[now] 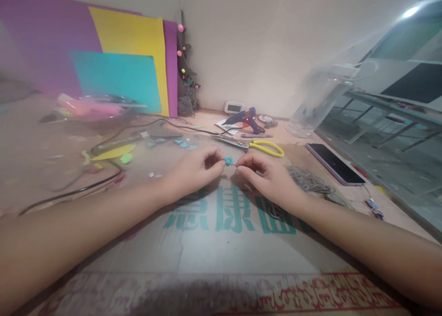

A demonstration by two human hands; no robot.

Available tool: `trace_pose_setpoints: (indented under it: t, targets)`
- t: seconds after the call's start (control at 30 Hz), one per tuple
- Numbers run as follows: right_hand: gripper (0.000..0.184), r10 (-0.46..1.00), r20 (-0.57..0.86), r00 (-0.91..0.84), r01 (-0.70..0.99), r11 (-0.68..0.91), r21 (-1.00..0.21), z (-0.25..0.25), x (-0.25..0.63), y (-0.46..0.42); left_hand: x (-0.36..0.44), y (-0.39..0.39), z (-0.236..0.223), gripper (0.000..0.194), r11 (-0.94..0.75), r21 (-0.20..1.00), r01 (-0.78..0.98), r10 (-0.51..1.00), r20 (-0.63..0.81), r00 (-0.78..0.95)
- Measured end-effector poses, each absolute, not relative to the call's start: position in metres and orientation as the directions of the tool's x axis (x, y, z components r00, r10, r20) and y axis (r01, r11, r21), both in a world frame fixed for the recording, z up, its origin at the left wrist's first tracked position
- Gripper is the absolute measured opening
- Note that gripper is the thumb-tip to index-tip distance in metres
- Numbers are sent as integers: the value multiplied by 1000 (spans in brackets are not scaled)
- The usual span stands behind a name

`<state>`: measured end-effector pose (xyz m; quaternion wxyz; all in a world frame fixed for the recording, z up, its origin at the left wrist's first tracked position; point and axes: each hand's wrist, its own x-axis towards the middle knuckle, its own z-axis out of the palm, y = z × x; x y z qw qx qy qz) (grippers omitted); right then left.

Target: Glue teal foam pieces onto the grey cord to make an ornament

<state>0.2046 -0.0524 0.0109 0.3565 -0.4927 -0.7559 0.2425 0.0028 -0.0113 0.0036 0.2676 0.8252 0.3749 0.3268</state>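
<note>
My left hand (202, 167) and right hand (267, 175) meet mid-frame above the desk (393, 212). My left fingers are pinched together on a small, lobed teal piece (228, 161), at frame centre; my right ones nip a thin dark strand (235, 165) just beside it. Beneath my wrists spreads a pale sheet (221, 256) with big teal characters and a red patterned border at the frame's bottom. Just beyond lie yellow-handled metal scissors (265, 148). At upper left, purple, yellow and teal boards (117, 79) stand before a pale wall (255, 44). At upper right, a bright lamp (410, 12) shines above a grey floor (348, 161).
</note>
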Motion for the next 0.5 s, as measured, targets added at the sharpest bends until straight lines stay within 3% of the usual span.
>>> trace_pose_setpoints:
  t: [0.1,0.23,0.37,0.5]
  targets:
    - [8,851,433,-296,637,514,-574,13,205,-52,2,-10,3,14,-589,676,443,782,336,525]
    - [7,824,471,-314,668,545,-507,13,206,-50,1,-10,2,12,-586,683,435,778,325,538]
    - [6,813,481,-328,658,562,-500,9,209,-47,2,-13,3,11,-582,704,406,757,287,587]
    - [8,789,552,-271,526,601,-601,6,209,-46,3,-13,1,12,-555,740,380,746,241,620]
